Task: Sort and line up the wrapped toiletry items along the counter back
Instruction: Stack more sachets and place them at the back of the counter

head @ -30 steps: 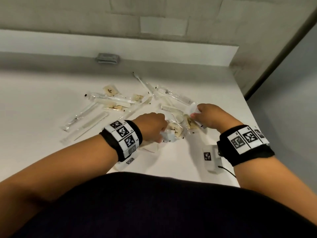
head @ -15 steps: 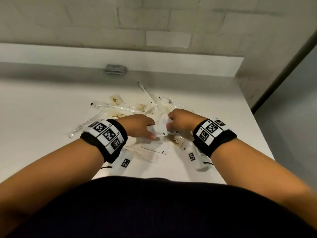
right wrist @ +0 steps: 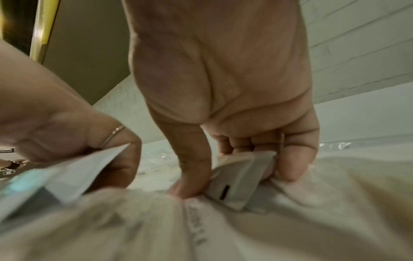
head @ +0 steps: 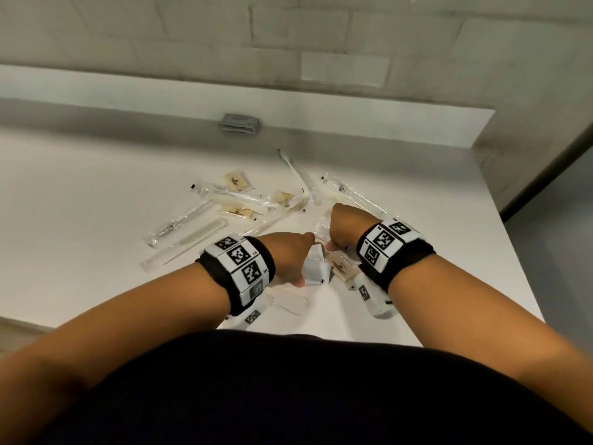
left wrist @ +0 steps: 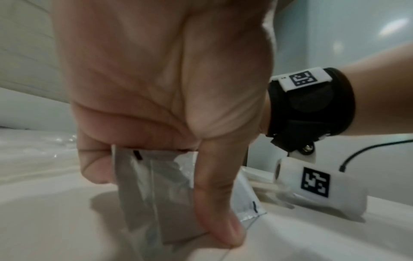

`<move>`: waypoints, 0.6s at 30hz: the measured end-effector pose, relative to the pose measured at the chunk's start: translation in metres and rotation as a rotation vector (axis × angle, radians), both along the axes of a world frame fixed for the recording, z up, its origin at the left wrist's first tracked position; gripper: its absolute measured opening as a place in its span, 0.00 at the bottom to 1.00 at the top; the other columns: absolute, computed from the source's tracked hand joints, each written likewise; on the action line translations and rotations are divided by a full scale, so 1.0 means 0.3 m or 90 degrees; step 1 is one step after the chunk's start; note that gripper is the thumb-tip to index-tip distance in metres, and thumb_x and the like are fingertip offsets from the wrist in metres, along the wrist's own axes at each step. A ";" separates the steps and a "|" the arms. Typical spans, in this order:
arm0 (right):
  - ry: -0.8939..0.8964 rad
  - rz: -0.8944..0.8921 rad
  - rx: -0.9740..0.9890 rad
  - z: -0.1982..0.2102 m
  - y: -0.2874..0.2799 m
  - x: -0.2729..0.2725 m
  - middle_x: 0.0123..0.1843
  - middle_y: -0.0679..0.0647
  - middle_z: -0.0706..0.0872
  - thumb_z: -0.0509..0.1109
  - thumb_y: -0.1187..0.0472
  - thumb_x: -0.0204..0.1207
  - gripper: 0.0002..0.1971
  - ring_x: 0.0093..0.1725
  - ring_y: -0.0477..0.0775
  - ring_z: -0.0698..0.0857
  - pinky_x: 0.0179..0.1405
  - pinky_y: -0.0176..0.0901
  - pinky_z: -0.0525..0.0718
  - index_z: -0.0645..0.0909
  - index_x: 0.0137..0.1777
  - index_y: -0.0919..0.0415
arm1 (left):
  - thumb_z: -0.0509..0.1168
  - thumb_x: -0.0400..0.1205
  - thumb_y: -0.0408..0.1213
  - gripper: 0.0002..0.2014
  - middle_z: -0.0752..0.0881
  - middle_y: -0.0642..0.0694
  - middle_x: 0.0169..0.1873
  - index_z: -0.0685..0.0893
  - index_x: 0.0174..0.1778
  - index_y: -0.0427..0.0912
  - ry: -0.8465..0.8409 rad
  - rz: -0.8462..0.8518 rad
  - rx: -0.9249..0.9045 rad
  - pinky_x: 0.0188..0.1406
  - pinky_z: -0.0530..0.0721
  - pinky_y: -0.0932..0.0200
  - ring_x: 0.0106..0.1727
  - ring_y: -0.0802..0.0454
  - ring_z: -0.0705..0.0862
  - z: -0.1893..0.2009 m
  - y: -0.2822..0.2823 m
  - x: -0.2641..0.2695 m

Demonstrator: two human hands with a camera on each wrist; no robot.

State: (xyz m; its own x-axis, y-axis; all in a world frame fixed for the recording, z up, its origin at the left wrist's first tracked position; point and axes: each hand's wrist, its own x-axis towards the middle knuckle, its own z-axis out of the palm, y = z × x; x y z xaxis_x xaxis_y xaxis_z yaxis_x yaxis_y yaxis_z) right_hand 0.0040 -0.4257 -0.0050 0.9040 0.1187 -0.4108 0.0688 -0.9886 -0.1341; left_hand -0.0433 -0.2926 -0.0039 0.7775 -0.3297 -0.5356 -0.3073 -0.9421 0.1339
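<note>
While the pile still sprawls mid-table (head: 96, 220), the hands have drawn together near the front edge since a second ago, when they worked apart. Now the left hand (head: 290, 256) pinches a flat white sachet (head: 316, 268) between thumb and curled fingers, standing it on the table, and the right hand (head: 341, 229) curls round a small folded white packet (right wrist: 241, 180) atop the heap. That looks like gathering like with like, so sorting has begun, yet only a grey wrapped stack (head: 240, 123) sits at the back edge. Crinkly clear sleeves (head: 353, 194), thin and long, and tan square sachets (head: 237, 181) wait unsorted.
</note>
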 end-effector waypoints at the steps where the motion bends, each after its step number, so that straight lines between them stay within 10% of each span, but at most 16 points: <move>1: 0.005 0.002 -0.009 -0.003 0.001 0.001 0.54 0.60 0.88 0.77 0.58 0.73 0.17 0.45 0.57 0.83 0.44 0.43 0.79 0.78 0.56 0.67 | 0.75 0.74 0.44 0.34 0.83 0.44 0.59 0.66 0.72 0.42 0.002 -0.004 0.008 0.43 0.75 0.55 0.51 0.46 0.81 -0.002 0.003 0.004; 6: -0.040 -0.033 -0.040 -0.008 0.008 -0.022 0.62 0.59 0.79 0.79 0.60 0.69 0.22 0.59 0.63 0.82 0.53 0.51 0.81 0.79 0.62 0.63 | 0.71 0.76 0.49 0.24 0.82 0.46 0.59 0.77 0.65 0.44 0.008 -0.016 0.035 0.49 0.77 0.55 0.58 0.45 0.82 -0.007 0.013 -0.002; 11: 0.023 -0.050 -0.003 -0.004 -0.011 -0.042 0.54 0.59 0.88 0.74 0.65 0.74 0.16 0.37 0.53 0.83 0.46 0.45 0.82 0.78 0.61 0.65 | 0.70 0.77 0.49 0.28 0.79 0.47 0.66 0.71 0.71 0.44 0.005 0.009 0.017 0.50 0.76 0.56 0.63 0.46 0.79 -0.004 0.041 -0.017; 18: -0.034 0.004 -0.094 0.006 -0.030 -0.108 0.67 0.59 0.74 0.64 0.64 0.75 0.22 0.66 0.63 0.75 0.64 0.53 0.76 0.72 0.70 0.61 | 0.76 0.72 0.50 0.38 0.78 0.47 0.72 0.70 0.77 0.45 -0.071 0.290 -0.295 0.66 0.76 0.55 0.68 0.47 0.78 0.048 0.159 0.007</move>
